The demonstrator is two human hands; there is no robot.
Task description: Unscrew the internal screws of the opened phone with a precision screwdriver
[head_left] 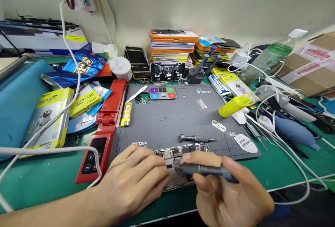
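Note:
An opened smartphone [171, 153], its circuit board and inner parts exposed, lies at the front edge of the grey work mat [167, 120]. My left hand [138, 181] covers the phone's left end, its fingers curled together and holding that end; the fingertips are partly hidden. In my right hand [232, 188] is a dark screwdriver [206, 169], pinched between thumb and fingers. It lies nearly level over the phone, with its tip end toward the left hand and hard to make out. A second screwdriver [197, 138] rests on the mat just behind the phone.
A red folding device [107, 119] stands left of the mat, beside a yellow lighter [126, 114]. Razor blade [218, 126] and yellow bottle [232, 105] lie to the right. A lit phone [168, 72] leans on stacked boxes [171, 45]. White cables [305, 185] cross both sides.

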